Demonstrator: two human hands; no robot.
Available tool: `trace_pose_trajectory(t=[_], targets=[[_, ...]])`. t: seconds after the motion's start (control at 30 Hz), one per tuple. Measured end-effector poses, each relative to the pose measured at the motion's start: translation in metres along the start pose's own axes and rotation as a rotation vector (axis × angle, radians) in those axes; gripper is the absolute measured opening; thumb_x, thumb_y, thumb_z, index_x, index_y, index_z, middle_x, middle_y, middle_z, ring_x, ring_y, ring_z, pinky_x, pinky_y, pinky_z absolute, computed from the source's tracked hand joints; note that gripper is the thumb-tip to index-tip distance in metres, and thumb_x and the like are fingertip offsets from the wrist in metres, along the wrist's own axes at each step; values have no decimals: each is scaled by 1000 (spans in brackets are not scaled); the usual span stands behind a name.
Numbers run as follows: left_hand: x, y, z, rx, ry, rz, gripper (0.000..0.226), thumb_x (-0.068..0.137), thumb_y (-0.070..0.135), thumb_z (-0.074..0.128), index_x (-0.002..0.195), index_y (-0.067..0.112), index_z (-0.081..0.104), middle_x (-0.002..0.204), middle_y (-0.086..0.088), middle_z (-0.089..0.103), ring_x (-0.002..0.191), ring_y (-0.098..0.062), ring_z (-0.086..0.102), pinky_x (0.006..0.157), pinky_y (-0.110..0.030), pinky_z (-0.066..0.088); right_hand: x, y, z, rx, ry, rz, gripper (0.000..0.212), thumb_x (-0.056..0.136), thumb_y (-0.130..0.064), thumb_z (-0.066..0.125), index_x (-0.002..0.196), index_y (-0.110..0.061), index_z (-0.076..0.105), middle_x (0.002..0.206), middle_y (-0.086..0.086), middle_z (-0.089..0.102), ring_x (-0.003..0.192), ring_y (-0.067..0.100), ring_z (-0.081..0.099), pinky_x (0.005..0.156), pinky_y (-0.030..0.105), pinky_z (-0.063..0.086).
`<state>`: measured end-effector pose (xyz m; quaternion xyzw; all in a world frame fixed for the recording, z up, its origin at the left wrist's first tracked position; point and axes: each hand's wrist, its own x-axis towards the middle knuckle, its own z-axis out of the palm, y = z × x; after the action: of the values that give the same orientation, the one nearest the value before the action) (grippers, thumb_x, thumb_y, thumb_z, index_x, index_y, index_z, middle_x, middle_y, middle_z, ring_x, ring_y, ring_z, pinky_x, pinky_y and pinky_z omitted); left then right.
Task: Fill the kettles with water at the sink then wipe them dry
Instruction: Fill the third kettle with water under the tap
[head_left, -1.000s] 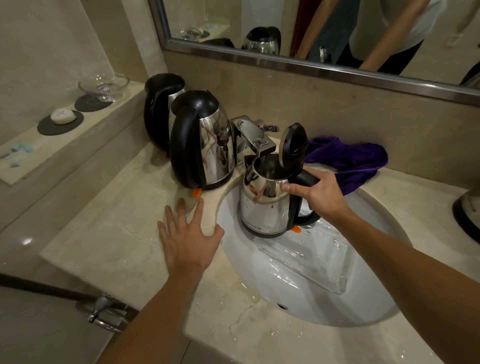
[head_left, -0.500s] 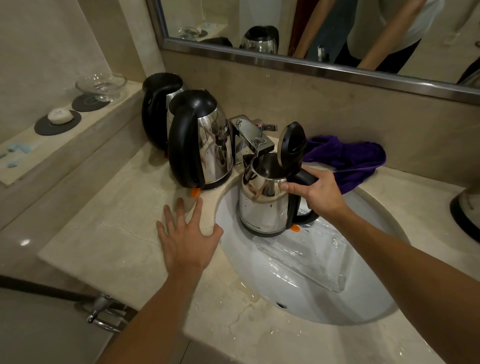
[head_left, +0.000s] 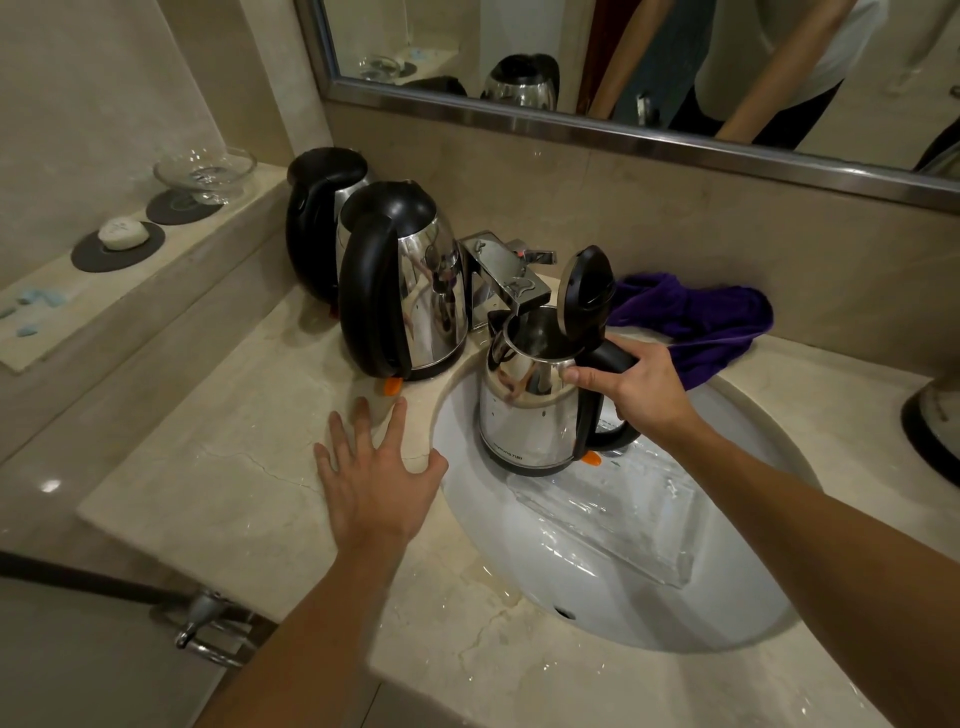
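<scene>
One camera, up on the head, looking forward and down.
Close above the sink (head_left: 623, 597) and the stone counter (head_left: 208, 493), facing the wall mirror (head_left: 623, 124); both arms reaching in from the bottom edge; a very wide look, edges bent; no second view to share.

Dim warm indoor light, small bright glint at the desk's (head_left: 218, 499) left edge, mirror-like reflections on the steel kettles (head_left: 524, 415), wet sheen in the sink (head_left: 649, 597), soft shadows, wide-angle bowing towards frame edges, sharp centre focus
</scene>
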<state>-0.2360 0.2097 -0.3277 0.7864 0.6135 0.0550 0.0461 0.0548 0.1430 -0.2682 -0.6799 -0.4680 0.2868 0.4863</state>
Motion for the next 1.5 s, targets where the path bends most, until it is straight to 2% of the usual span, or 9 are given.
trace_pose_trajectory(t=[0.1,0.3,0.8,0.93,1.03,1.17,1.27,1.5], targets=[[0,0,-1,-9,2,-2,81,91,74,31,161,42,7,170,-4,6,156,-33,-3,125,-53,4,0,0,0,3,-1,-3,35,70,-49,82,102,-41,71,100,-5,76,101,13,70,89,31,55],[0,1,-1,-15,5,-1,81,91,73,31,161,41,9,170,-4,7,156,-33,-2,125,-53,5,0,2,0,6,5,-7,40,72,-47,83,109,-35,73,103,-4,76,104,13,69,93,34,56],[0,0,-1,-18,5,-1,81,91,73,31,161,41,8,170,-6,10,156,-33,-2,125,-54,6,0,3,0,5,11,-4,49,70,-50,83,113,-28,75,101,-1,76,101,18,70,95,45,58],[0,1,-1,-21,7,-2,81,90,73,31,161,41,9,170,-6,9,156,-33,-2,125,-54,6,0,2,0,8,10,-8,46,70,-50,83,110,-30,74,100,-1,76,99,17,70,92,40,58],[0,1,-1,-23,6,-6,81,90,73,32,161,41,9,170,-5,8,156,-33,-2,125,-54,6,0,3,0,23,10,-1,44,70,-50,83,108,-31,74,96,0,75,91,15,70,82,34,56],[0,1,-2,-35,4,-6,81,90,73,33,161,41,10,170,-5,8,156,-33,-2,125,-54,6,1,5,0,18,1,-7,49,71,-48,83,115,-28,74,100,-2,76,98,18,70,87,36,56],[-1,1,-2,-28,4,-2,80,91,72,33,161,41,10,170,-5,8,156,-33,-2,126,-54,6,1,5,-1,23,2,-2,43,71,-48,83,110,-33,73,100,-3,75,99,16,70,88,33,55],[0,1,-2,-9,-8,-2,81,91,74,31,161,41,7,170,-5,7,156,-33,-4,125,-54,5,2,6,0,26,8,-8,44,72,-46,84,112,-29,75,95,-4,76,93,15,71,84,32,56]])
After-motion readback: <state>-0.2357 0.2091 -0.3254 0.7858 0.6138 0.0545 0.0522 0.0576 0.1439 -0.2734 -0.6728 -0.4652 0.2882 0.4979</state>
